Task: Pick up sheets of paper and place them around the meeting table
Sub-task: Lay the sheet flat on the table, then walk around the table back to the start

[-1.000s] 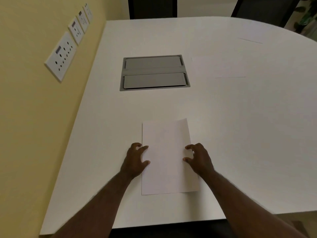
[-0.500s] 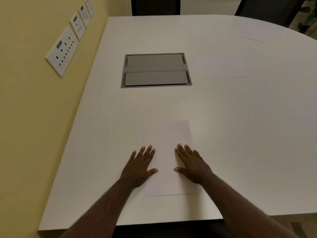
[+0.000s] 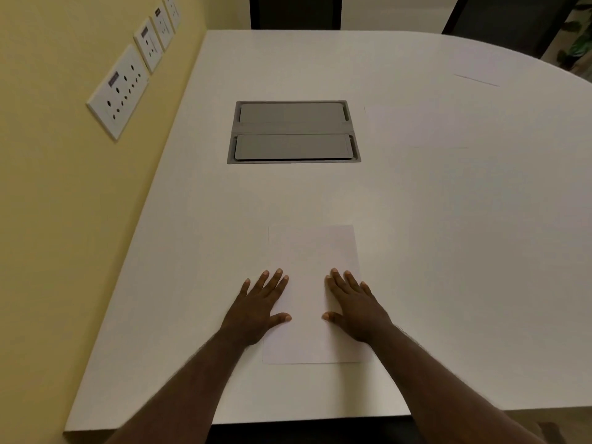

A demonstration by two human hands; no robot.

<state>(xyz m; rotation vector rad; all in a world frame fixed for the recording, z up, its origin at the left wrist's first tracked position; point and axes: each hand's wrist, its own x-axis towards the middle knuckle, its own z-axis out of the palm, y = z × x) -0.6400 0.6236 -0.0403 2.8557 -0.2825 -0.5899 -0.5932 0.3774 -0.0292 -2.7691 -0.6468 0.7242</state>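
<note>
A white sheet of paper (image 3: 310, 257) lies flat on the white meeting table (image 3: 448, 235), near its front edge. My left hand (image 3: 259, 307) rests flat on the sheet's left side, fingers straight and spread. My right hand (image 3: 354, 304) presses flat on its right side in the same way. A second sheet (image 3: 413, 125) lies farther back, right of the grey cable box. A third sheet (image 3: 480, 70) is faintly visible near the table's far right curve.
A grey cable box (image 3: 293, 133) with two closed lids is set into the table's middle. The yellow wall (image 3: 48, 219) with several white sockets (image 3: 120, 91) runs along the left. Dark chairs (image 3: 293, 11) stand beyond the far edge.
Both hands went from curled fingers at the sheet's side edges to lying flat with straight fingers on it. The sheet now lies flat and straight on the table.
</note>
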